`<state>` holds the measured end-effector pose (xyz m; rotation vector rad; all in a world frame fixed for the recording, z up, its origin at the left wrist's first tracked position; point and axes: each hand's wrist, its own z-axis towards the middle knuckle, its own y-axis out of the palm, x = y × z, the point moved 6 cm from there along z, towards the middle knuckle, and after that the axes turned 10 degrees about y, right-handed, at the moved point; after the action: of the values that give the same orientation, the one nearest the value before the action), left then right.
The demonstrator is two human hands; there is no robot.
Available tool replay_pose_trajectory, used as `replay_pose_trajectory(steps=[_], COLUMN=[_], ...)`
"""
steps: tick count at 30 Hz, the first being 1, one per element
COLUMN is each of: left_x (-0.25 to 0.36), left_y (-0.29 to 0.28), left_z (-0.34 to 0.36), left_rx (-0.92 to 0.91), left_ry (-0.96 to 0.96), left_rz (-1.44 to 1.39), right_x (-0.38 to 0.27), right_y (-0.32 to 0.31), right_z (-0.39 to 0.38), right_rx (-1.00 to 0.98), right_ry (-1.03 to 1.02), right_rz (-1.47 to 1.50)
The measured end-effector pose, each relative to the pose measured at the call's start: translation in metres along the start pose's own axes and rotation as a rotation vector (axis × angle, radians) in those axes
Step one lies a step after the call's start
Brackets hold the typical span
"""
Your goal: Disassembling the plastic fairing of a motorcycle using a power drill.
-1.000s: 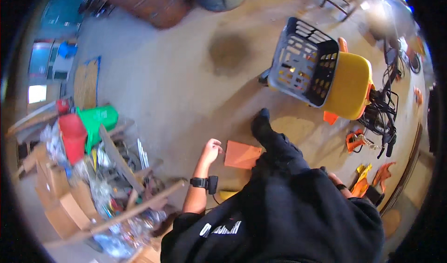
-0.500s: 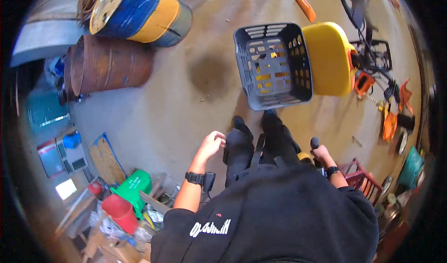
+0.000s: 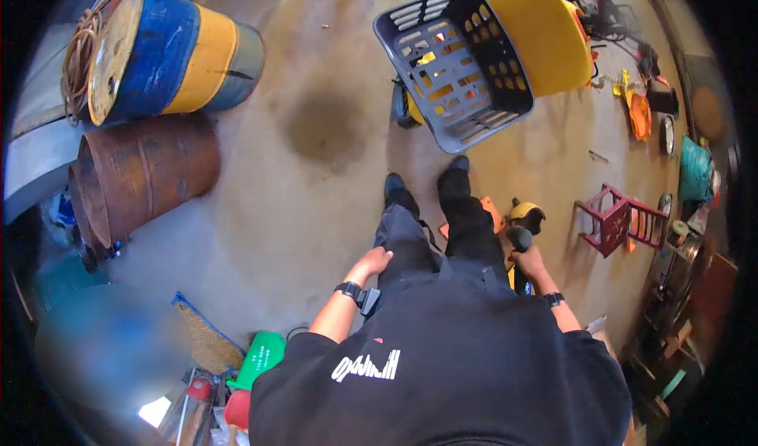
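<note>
My right hand (image 3: 530,263) is closed around a black tool with a rounded end (image 3: 519,238); the rest of it is mostly hidden by the hand and my trousers. My left hand (image 3: 375,262) hangs beside my left thigh, fingers loosely bent and partly hidden, with nothing visible in it. Ahead of my feet is a dark grey slotted plastic basket (image 3: 454,75), up against a yellow curved panel (image 3: 545,35). Through the basket's slots, yellow parts show beneath. A yellow helmet-like object (image 3: 527,213) lies on the floor just beyond my right hand.
Blue-and-yellow (image 3: 181,51) and rusty (image 3: 150,174) drums lie at the left. A small dark red chair (image 3: 608,221) lies tipped at the right, with orange parts (image 3: 638,116) farther off. A green bin (image 3: 264,357) is at the lower left. A dark stain (image 3: 324,126) marks the floor.
The basket and yellow panel sit higher in view, and the drums have shifted left. My left hand has dropped in closer to my thigh. My right hand still grips the black tool.
</note>
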<state>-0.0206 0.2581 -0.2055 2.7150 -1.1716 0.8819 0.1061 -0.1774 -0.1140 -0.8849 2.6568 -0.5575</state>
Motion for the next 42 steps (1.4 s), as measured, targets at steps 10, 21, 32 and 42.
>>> replay_pose_trajectory(steps=[10,21,32,42], left_x=[0.076,-0.050,-0.249,-0.083], left_y=[-0.019,-0.075,-0.008,0.004], left_z=[-0.052,0.172,0.573,0.650], left_rx=[-0.512,-0.778,-0.278,-0.415], left_ry=[0.176,-0.349,-0.313,0.072], left_rz=[0.330,0.054,0.586,0.853], right_x=[-0.005,-0.073,0.154,0.272], right_y=[0.029,0.054,0.021,0.089], right_z=[0.022,0.234,0.367,0.340], right_rx=[-0.101,-0.241,0.121,0.316], right_ry=[-0.079,-0.306,-0.108,0.037], right_rz=[0.178,0.645,0.703,1.059])
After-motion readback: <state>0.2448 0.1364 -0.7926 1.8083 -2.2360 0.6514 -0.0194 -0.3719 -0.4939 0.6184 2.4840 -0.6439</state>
